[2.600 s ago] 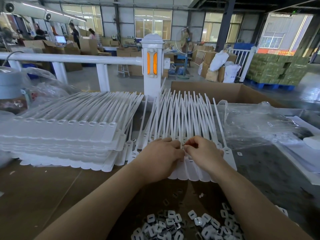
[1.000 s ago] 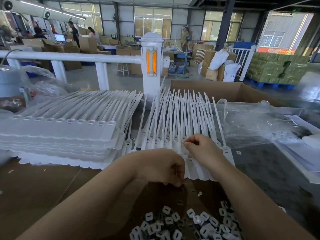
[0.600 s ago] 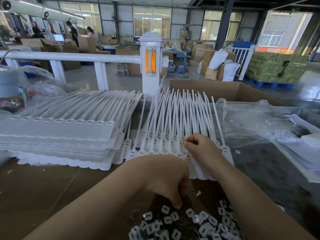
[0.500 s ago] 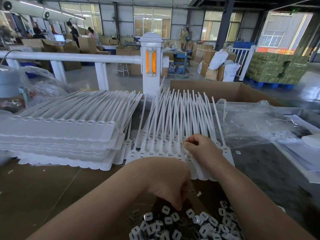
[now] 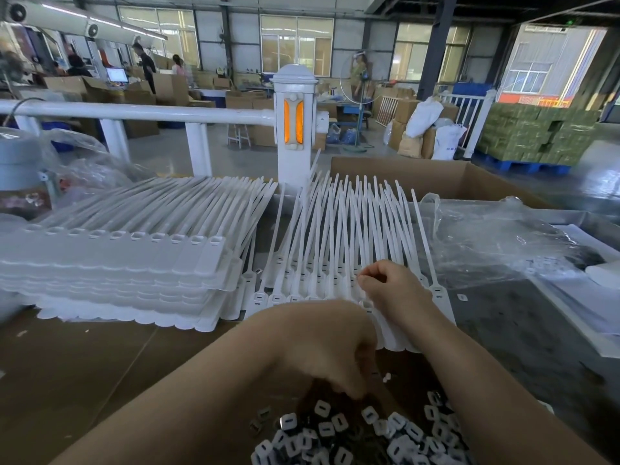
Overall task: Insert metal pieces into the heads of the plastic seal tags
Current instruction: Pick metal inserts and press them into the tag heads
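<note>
The person's left hand (image 5: 322, 350) hangs over the heap of small metal pieces (image 5: 362, 434) at the near edge of the table, fingers curled downward with the tips just above or among the clips. Whether a piece is already caught between them I cannot tell, since the back of the hand hides the fingertips. The right hand (image 5: 389, 290) rests farther out on the fanned row of white seal tags (image 5: 328, 250), thumb and forefinger drawn together in a pinch at one tag's head; what sits in that pinch is too small to make out.

The tags lie side by side with their flat heads toward the person and their thin tails pointing away toward the white railing (image 5: 134, 112). A second, taller stack of tags (image 5: 114, 263) sits to the left, touching the fan's edge.

The metal pieces look tiny, thin and light, each with a slot in the middle. They are probably slick and inclined to cling together in the pile, so one is best taken by its edges between two fingertips, not scooped. The tags look light and bendy along the tail but stiffer at the head, so holding one down near the head should keep it from skating while a piece is pressed in. A loose bit (image 5: 386, 377) lies on the table between the two wrists.
</note>
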